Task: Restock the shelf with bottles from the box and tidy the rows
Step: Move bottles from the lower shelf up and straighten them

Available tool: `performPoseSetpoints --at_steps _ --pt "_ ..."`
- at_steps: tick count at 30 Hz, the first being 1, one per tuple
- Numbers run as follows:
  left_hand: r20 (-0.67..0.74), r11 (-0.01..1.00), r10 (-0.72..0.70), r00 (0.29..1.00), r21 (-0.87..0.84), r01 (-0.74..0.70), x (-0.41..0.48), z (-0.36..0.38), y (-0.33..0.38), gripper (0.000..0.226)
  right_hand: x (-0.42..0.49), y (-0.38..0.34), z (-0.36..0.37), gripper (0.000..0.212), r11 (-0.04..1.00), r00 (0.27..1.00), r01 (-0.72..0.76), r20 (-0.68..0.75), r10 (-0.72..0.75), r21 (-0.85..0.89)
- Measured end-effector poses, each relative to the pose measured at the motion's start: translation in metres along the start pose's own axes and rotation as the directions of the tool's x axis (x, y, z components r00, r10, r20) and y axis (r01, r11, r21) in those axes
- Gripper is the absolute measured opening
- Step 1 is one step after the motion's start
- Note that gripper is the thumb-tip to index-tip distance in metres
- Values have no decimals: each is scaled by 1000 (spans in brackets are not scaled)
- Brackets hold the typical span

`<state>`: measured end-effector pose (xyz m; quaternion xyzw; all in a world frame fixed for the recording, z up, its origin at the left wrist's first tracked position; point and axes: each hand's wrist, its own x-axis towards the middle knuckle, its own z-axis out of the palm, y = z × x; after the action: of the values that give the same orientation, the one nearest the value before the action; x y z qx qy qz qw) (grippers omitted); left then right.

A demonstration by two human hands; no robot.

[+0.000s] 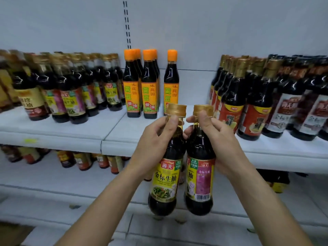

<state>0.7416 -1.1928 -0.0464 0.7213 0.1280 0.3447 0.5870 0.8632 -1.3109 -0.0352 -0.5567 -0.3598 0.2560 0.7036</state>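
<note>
I hold two dark soy sauce bottles with gold caps upright, side by side, in front of the white shelf (124, 137). My left hand (156, 139) grips the neck of the left bottle (165, 176), whose yellow label faces me. My right hand (214, 134) grips the neck of the right bottle (199, 178), turned so its pink back label shows. The two bottles touch each other. Both hang in the air below the shelf's front edge, ahead of a gap in the rows. The box is not in view.
Orange-capped bottles (132, 84) stand behind the gap at the shelf's middle. Matching gold-capped bottles (76, 89) fill the left side, red-labelled bottles (252, 96) and white-labelled bottles (287, 103) the right. A lower shelf (53, 176) carries more bottles.
</note>
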Motion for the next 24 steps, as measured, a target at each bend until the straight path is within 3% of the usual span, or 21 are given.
performPoseSetpoints --at_steps 6,13,24 --pt "-100 999 36 994 20 -34 3 -18 13 35 24 -9 22 50 998 994 16 106 -22 57" --pt "-178 996 90 980 32 -86 9 -53 27 45 50 -22 57 53 994 976 45 207 -65 96" --pt "-209 979 197 958 86 -182 36 -143 38 49 91 -27 145 51 985 971 149 173 -163 89"
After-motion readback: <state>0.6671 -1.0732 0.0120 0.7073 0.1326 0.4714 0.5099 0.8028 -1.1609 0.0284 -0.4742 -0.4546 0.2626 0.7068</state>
